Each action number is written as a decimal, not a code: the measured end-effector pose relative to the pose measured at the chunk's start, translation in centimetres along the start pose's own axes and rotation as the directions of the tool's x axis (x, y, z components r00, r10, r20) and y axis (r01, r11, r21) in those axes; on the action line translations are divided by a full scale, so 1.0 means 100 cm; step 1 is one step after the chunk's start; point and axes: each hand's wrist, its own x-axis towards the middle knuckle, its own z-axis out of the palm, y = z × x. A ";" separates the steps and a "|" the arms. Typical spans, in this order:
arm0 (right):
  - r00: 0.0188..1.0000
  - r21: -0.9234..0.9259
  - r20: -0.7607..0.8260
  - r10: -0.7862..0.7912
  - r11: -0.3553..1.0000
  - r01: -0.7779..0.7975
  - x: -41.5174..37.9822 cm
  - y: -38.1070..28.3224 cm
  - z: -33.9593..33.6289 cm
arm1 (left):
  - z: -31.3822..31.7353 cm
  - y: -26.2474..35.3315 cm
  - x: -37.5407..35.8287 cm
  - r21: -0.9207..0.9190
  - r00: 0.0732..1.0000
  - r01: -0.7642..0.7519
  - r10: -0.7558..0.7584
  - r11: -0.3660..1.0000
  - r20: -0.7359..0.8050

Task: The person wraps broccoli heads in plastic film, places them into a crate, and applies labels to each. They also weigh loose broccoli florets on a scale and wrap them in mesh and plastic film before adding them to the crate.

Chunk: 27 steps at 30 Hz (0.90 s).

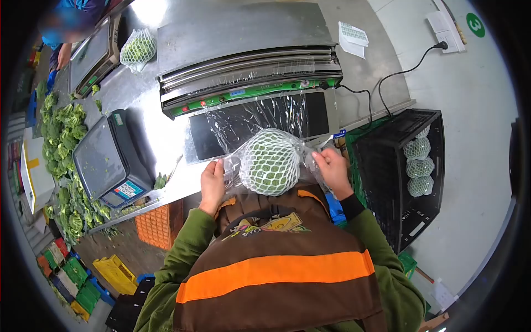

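Note:
In the middle, close to the apron, is a round green vegetable head (271, 163) inside a white foam net. Clear plastic film (260, 119) stretches from the wrapping machine (251, 69) down to it and bunches at both its sides. My left hand (212, 185) is closed, pinching film at the head's left side. On the other side my right hand (333, 169) pinches a gathered end of film between thumb and fingers. Beneath the film lies the machine's dark flat plate (221, 133). The underside of the head is hidden.
Left are a weighing scale (105, 160), broccoli pieces (63, 130) and another netted head (138, 50). A co-worker's hand (63, 55) is near a second scale (94, 55). Right, a black crate (381, 160) holds several netted heads (418, 166); a power cable (406, 70) crosses behind.

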 end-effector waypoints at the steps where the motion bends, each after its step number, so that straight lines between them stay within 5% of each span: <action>1: 0.999 0.004 0.009 -0.045 0.999 0.045 0.002 0.015 0.010 | 0.001 -0.008 0.001 0.110 0.999 -0.039 0.038 0.993 0.015; 3: 0.987 -0.050 0.095 -0.131 0.989 0.136 0.008 0.032 0.043 | 0.014 -0.011 0.000 0.296 0.995 -0.013 -0.018 0.955 0.102; 4: 0.985 -0.014 0.158 -0.073 0.997 0.076 0.009 0.039 0.065 | 0.028 -0.021 0.004 0.260 0.987 -0.011 -0.032 0.966 0.159; 5: 0.952 0.148 0.226 -0.205 0.973 0.175 0.011 0.040 0.089 | 0.046 -0.023 0.007 0.226 0.976 -0.004 -0.045 0.974 0.214; 6: 0.872 0.658 0.391 0.293 0.574 -0.488 0.002 0.076 0.131 | 0.063 -0.014 0.009 0.124 0.956 -0.048 0.010 0.991 0.294; 7: 0.860 0.585 0.468 0.202 0.658 -0.473 0.001 0.065 0.131 | 0.075 -0.008 0.011 0.020 0.928 -0.084 0.071 0.996 0.365; 8: 0.834 0.546 0.530 0.157 0.689 -0.476 -0.004 0.054 0.126 | 0.083 -0.018 0.016 -0.313 0.864 0.341 -0.164 0.886 0.476; 11: 0.722 0.541 0.677 0.145 0.566 -0.622 -0.012 0.036 0.113 | 0.084 0.027 -0.008 -0.577 0.898 0.280 0.003 0.767 0.440; 13: 0.657 0.522 0.736 0.163 0.482 -0.704 -0.020 0.019 0.102 | 0.081 0.013 -0.011 -0.546 0.882 0.165 0.125 0.821 0.454; 15: 0.603 0.501 0.777 0.180 0.402 -0.766 -0.025 0.002 0.092 | 0.071 0.011 -0.011 -0.665 0.860 0.422 -0.040 0.616 0.509; 17: 0.549 0.474 0.815 0.184 0.333 -0.815 -0.029 -0.015 0.078 | 0.069 0.043 -0.009 -0.623 0.888 0.297 0.031 0.723 0.459; 18: 0.525 0.460 0.833 0.173 0.311 -0.832 -0.030 -0.024 0.072 | 0.062 0.085 -0.005 -0.383 0.900 -0.159 0.292 0.910 0.322; 19: 0.503 0.445 0.850 0.158 0.299 -0.844 -0.030 -0.031 0.067 | 0.055 0.107 -0.003 -0.034 0.782 -0.573 0.559 0.819 0.276; 20: 0.485 0.430 0.866 0.126 0.308 -0.849 -0.030 -0.040 0.061 | 0.050 0.103 -0.006 -0.269 0.844 -0.239 0.336 0.933 0.419; 21: 0.464 0.413 0.881 0.095 0.324 -0.851 -0.029 -0.047 0.056 | 0.045 0.106 -0.010 -0.267 0.843 -0.246 0.341 0.932 0.416; 23: 0.425 0.388 0.905 0.005 0.396 -0.832 -0.026 -0.060 0.051 | 0.034 0.113 -0.015 -0.352 0.705 0.436 -0.072 0.828 0.705; 27: 0.362 0.439 0.895 -0.260 0.649 -0.621 -0.011 -0.075 0.056 | 0.025 0.137 -0.026 -0.390 0.598 0.606 -0.074 0.693 0.798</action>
